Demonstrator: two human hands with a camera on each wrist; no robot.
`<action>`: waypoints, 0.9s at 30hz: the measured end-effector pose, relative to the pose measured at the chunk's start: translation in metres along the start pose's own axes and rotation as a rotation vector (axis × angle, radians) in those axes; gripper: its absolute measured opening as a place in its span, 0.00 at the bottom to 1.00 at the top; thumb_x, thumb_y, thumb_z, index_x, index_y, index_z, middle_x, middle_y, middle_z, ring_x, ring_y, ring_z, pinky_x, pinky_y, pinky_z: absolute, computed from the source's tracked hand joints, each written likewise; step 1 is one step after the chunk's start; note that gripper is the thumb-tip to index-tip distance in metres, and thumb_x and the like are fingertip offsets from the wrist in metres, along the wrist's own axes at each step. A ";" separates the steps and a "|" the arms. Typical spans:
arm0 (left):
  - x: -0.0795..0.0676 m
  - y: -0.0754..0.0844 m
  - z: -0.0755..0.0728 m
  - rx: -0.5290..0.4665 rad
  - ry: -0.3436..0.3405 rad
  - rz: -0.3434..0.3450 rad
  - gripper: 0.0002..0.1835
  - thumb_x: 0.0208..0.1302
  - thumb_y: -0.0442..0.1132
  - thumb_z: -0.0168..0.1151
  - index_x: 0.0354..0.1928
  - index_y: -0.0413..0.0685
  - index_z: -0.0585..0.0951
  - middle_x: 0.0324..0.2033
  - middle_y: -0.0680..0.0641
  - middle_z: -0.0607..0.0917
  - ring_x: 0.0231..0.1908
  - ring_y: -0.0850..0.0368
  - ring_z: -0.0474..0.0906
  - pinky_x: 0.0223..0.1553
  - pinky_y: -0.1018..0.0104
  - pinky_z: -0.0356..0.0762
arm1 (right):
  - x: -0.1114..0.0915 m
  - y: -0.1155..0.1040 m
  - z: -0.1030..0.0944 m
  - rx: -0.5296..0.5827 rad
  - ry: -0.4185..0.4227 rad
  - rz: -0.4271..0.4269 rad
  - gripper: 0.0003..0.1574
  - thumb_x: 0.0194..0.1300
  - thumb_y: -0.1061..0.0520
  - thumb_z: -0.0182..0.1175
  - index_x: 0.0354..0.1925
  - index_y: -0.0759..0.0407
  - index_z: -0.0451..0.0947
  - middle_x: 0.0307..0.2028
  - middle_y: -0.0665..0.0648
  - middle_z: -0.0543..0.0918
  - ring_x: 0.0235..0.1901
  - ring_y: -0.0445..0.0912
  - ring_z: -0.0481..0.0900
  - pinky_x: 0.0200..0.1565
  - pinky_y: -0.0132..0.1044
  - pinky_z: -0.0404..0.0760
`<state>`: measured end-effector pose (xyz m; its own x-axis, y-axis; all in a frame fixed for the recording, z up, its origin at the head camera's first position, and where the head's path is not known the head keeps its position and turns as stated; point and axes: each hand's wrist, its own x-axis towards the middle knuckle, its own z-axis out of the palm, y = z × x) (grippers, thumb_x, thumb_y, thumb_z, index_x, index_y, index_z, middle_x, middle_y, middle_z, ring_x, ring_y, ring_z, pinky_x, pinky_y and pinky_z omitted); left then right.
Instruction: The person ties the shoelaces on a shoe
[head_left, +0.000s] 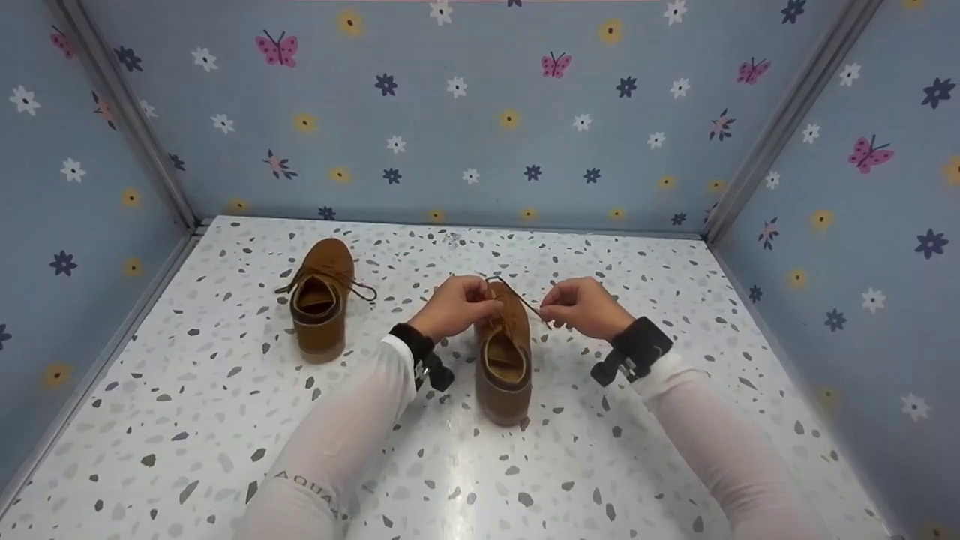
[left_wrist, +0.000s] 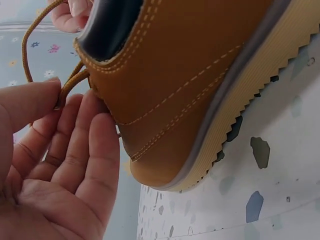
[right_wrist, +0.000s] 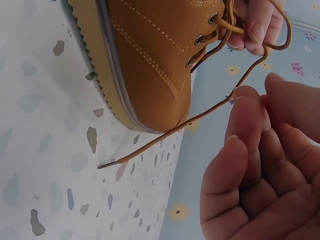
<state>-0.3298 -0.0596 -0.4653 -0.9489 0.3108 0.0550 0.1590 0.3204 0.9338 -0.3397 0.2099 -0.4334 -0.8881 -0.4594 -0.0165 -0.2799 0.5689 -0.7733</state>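
Terrazzo (head_left: 555, 480) | left hand (head_left: 456, 306) pinches shoelace (right_wrist: 205, 112) | right hand (head_left: 587, 307) curled, perhaps touching it

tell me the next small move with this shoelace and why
I'd probably have the right grip take a firm pinch on the lace. The lace runs right past its thumb and index finger, but whether they hold it is unclear, and the tip hangs loose. The left grip already pinches lace beside the shoe, so that side seems steadied.
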 end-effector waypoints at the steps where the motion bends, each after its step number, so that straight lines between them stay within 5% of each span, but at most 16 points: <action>1: 0.000 0.000 0.000 0.001 -0.002 0.008 0.08 0.69 0.43 0.70 0.33 0.51 0.81 0.27 0.55 0.82 0.32 0.57 0.80 0.32 0.68 0.77 | 0.000 0.002 0.000 0.003 0.002 0.009 0.08 0.71 0.57 0.68 0.40 0.63 0.87 0.37 0.69 0.90 0.29 0.46 0.85 0.31 0.30 0.82; 13: -0.001 -0.001 0.002 -0.021 0.003 0.029 0.08 0.67 0.41 0.70 0.32 0.52 0.80 0.29 0.55 0.82 0.33 0.60 0.79 0.35 0.68 0.77 | 0.016 0.011 0.001 -0.039 -0.011 0.059 0.13 0.73 0.56 0.65 0.44 0.67 0.86 0.33 0.58 0.91 0.28 0.41 0.84 0.32 0.30 0.82; 27: -0.008 -0.016 -0.001 -0.070 -0.015 0.021 0.05 0.68 0.40 0.70 0.36 0.48 0.83 0.30 0.55 0.83 0.31 0.60 0.77 0.33 0.69 0.77 | 0.043 -0.008 0.014 -0.133 -0.067 0.076 0.20 0.75 0.49 0.61 0.41 0.66 0.87 0.32 0.63 0.87 0.21 0.37 0.76 0.28 0.30 0.76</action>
<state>-0.3253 -0.0681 -0.4800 -0.9412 0.3304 0.0698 0.1589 0.2508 0.9549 -0.3700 0.1757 -0.4367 -0.8836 -0.4534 -0.1174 -0.2627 0.6873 -0.6773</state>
